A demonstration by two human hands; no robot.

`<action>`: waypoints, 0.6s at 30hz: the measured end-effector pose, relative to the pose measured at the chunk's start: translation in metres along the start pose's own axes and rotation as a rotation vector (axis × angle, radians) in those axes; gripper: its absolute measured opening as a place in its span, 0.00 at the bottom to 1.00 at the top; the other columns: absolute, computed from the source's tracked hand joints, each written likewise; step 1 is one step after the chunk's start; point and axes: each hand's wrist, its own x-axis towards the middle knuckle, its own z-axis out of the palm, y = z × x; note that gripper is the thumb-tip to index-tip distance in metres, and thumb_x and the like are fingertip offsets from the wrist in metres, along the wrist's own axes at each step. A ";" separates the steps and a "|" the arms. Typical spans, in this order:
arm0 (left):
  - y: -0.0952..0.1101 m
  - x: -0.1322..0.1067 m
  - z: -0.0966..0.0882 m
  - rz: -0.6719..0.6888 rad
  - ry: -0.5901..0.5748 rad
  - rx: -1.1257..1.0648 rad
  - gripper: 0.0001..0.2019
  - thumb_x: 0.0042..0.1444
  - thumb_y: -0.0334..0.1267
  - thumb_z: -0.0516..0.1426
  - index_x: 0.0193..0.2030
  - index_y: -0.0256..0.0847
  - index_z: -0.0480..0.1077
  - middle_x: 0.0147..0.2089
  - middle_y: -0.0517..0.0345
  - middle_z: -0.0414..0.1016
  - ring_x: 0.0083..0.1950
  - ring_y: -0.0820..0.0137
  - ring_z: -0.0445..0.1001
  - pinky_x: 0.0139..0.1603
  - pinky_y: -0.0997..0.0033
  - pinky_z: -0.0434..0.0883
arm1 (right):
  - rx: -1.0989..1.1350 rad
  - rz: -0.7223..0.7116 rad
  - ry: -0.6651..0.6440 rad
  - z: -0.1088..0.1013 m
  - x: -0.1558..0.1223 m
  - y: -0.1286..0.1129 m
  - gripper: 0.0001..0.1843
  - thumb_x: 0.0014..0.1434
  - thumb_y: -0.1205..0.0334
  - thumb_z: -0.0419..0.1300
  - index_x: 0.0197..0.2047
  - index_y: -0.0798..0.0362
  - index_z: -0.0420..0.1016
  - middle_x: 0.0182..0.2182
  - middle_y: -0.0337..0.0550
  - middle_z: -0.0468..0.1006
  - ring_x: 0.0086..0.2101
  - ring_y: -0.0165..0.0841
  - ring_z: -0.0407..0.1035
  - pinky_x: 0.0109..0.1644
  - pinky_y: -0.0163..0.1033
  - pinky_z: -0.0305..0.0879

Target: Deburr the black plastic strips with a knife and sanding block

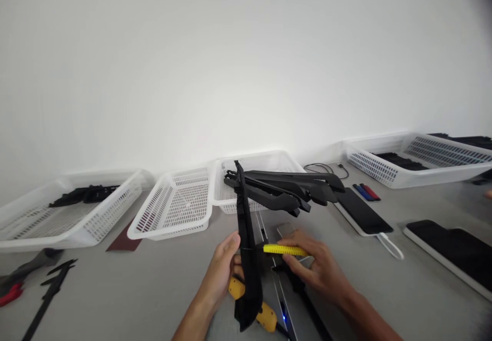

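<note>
A long black plastic trim piece (248, 259) is held nearly upright by my left hand (221, 264), thumb and fingers closed on its left edge. My right hand (317, 264) grips a yellow-handled knife (286, 250), whose dark front end points left and meets or nearly meets the piece's middle; the exact contact is blurred. Behind the held piece, several similar black trim pieces (284, 187) lie across a white basket (221, 182). Partly hidden under the held piece is a yellow-orange tool or control box (266, 318). A metal ruler-like strip (282, 300) lies below my hands.
White baskets stand at the left (92, 228), centre left (169, 233) and right (395, 174). Two phone-like devices (365, 213) (449, 243) lie at the right. A black caliper (52, 290), a red-handled tool (11, 294) and a dark red sheet (125, 241) are at the left.
</note>
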 end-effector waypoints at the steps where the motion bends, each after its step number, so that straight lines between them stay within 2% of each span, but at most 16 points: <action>1: 0.001 -0.001 0.000 -0.005 -0.014 0.004 0.26 0.52 0.62 0.71 0.43 0.40 0.77 0.20 0.71 0.64 0.17 0.76 0.66 0.18 0.78 0.63 | 0.001 -0.016 0.010 0.000 0.000 0.001 0.09 0.69 0.58 0.63 0.47 0.48 0.86 0.39 0.45 0.87 0.40 0.41 0.81 0.45 0.44 0.78; 4: 0.002 -0.002 0.001 -0.023 -0.047 0.001 0.27 0.52 0.63 0.71 0.41 0.40 0.76 0.20 0.71 0.63 0.18 0.77 0.66 0.18 0.80 0.63 | 0.007 -0.076 0.029 0.001 0.000 0.004 0.08 0.68 0.62 0.64 0.48 0.47 0.86 0.40 0.44 0.87 0.40 0.40 0.81 0.45 0.43 0.79; 11: 0.000 -0.001 -0.003 -0.041 -0.075 0.014 0.27 0.54 0.63 0.70 0.43 0.40 0.75 0.22 0.70 0.65 0.18 0.76 0.68 0.17 0.80 0.69 | -0.012 -0.142 0.018 -0.002 0.003 0.000 0.11 0.67 0.66 0.65 0.49 0.47 0.85 0.40 0.44 0.88 0.40 0.39 0.81 0.46 0.43 0.79; 18: -0.003 0.001 -0.004 -0.046 -0.085 -0.002 0.26 0.54 0.62 0.70 0.41 0.40 0.74 0.23 0.70 0.66 0.18 0.77 0.68 0.17 0.81 0.70 | 0.008 -0.065 -0.009 -0.005 0.001 -0.002 0.10 0.67 0.64 0.64 0.48 0.47 0.86 0.40 0.45 0.88 0.40 0.40 0.82 0.47 0.44 0.79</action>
